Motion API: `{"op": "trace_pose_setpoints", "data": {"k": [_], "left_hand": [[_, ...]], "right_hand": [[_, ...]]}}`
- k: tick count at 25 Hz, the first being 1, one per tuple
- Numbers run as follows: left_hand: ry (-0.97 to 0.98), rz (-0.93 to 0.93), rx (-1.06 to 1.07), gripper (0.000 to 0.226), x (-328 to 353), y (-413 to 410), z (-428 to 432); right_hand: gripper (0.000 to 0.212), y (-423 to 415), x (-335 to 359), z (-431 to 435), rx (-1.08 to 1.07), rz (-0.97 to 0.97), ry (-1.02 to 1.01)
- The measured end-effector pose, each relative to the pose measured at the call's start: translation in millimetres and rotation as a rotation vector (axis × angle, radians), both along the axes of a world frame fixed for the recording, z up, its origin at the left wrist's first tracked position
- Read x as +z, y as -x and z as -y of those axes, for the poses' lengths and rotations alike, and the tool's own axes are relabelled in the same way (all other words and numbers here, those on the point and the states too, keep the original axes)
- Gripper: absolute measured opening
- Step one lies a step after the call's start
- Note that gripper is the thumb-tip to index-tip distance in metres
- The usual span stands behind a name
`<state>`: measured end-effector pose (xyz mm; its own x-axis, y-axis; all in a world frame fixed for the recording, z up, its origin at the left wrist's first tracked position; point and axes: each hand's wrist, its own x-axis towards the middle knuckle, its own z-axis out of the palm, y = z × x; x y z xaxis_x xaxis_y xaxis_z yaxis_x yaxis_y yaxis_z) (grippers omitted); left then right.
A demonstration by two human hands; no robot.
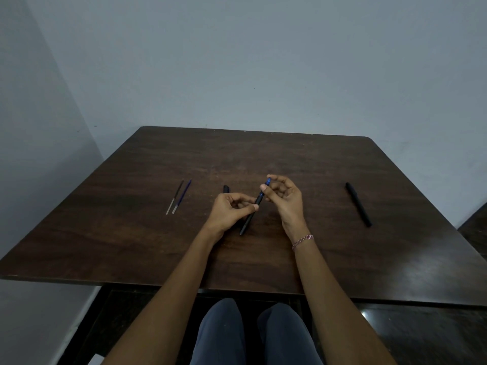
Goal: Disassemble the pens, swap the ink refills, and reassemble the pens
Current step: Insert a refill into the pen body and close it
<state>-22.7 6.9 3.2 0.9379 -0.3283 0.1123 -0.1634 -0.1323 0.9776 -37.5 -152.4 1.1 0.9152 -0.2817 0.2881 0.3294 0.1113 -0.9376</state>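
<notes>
Head view: grey-blue wall (237,61) fills the top half, w/ a dark wooden table (316,164) below it, far edge against the wall. Two bare forearms come in from 6 o'clock across the near edge. Knees in grey-blue trousers (224,333) sit below that edge, also at 6 o'clock.

Hands meet approx. at table centre. Left hand (228,210) has fingers curled, thumb and forefinger pinching the lower black section of a blue-and-black pen (248,222). Right hand (286,197) has fingers curled too, tips pinching the same pen's upper blue section. The pen is tilted, blue end toward 1 o'clock and black tip toward 7 o'clock, low over the wood. Can't tell if the tip touches.

At 3 o'clock from the hands, well apart, a black pen (358,204) lies flat on the table, long axis running 11 to 5 o'clock.

At 9 o'clock from the hands, two thin refills lie side by side, nearly parallel and just apart. The dark refill (174,197) is on the outer side and the blue refill (181,196) is nearer the hands, both w/ pale ends toward 7 o'clock.

At 12 o'clock of the left hand, a short black pen part (226,189) pokes out from behind the knuckles. The rest is hidden, so can't tell which part it is.

A thin pink bracelet (303,239) circles the right wrist.
</notes>
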Motion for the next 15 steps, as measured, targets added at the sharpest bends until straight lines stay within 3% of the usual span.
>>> {"op": "trace_pose_setpoints", "data": {"k": [3,8,15], "left_hand": [[0.016,-0.011,-0.005,0.015,-0.3,-0.3,0.2],[0.047,-0.026,-0.015,0.015,0.0,0.0,0.6],[0.077,-0.078,-0.040,0.012,2.9,-1.7,6.3]], "right_hand": [[0.023,-0.1,0.2,-0.7,0.029,-0.014,-0.042],[0.030,-0.1,2.7,5.8,0.269,-0.076,-0.382],[0.030,0.5,6.4,6.6,0.354,-0.119,-0.375]]}}
